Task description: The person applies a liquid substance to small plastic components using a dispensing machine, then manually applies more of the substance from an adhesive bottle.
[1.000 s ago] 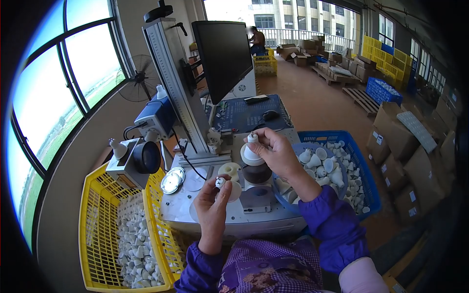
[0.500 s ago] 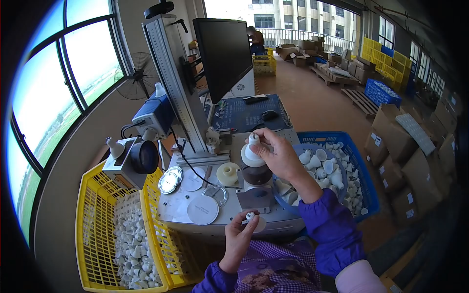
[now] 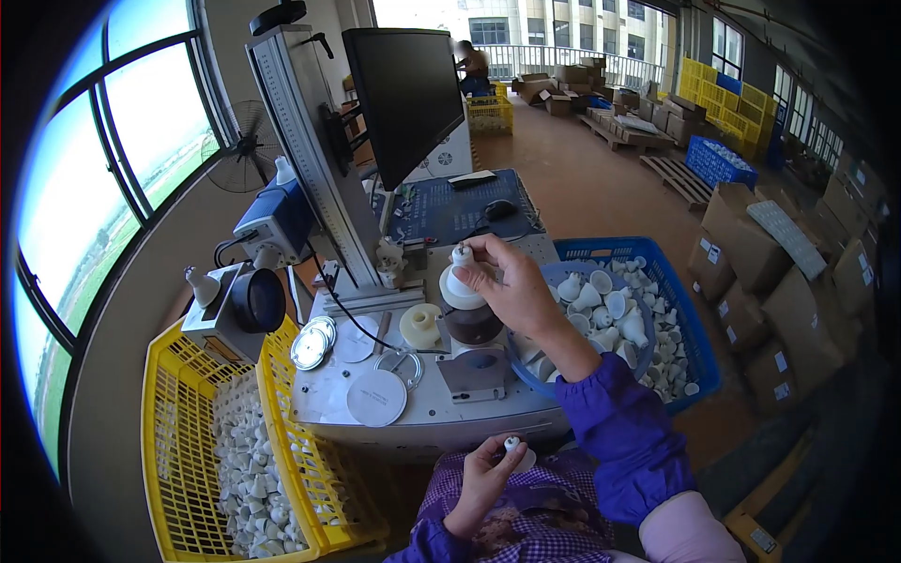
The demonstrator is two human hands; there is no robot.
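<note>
My right hand (image 3: 514, 289) is closed around the narrow neck of a white bulb housing (image 3: 461, 266), which stands upright with its wide end down on a round dark fixture (image 3: 472, 325). Lower down, close to the purple checked apron, my left hand (image 3: 484, 480) pinches a second white bulb housing (image 3: 512, 444) by its neck; part of its wide rim shows beside the thumb. A cream-coloured plastic ring (image 3: 419, 326) lies left of the fixture. To the right, a round blue basin (image 3: 542, 383) is full of similar white housings.
A yellow crate (image 3: 272, 399) with many white parts stands at the left, below a lens head (image 3: 257, 301) on a metal column. Behind the fixture are a monitor (image 3: 404, 103) and mouse (image 3: 499, 210). Blue crate (image 3: 710, 371) and cardboard boxes (image 3: 741, 235) stand right. Another person sits far back.
My left hand has moved down and right, nearer the apron, with its housing. My right hand stays on the housing at the fixture. The whole view has shifted slightly.
</note>
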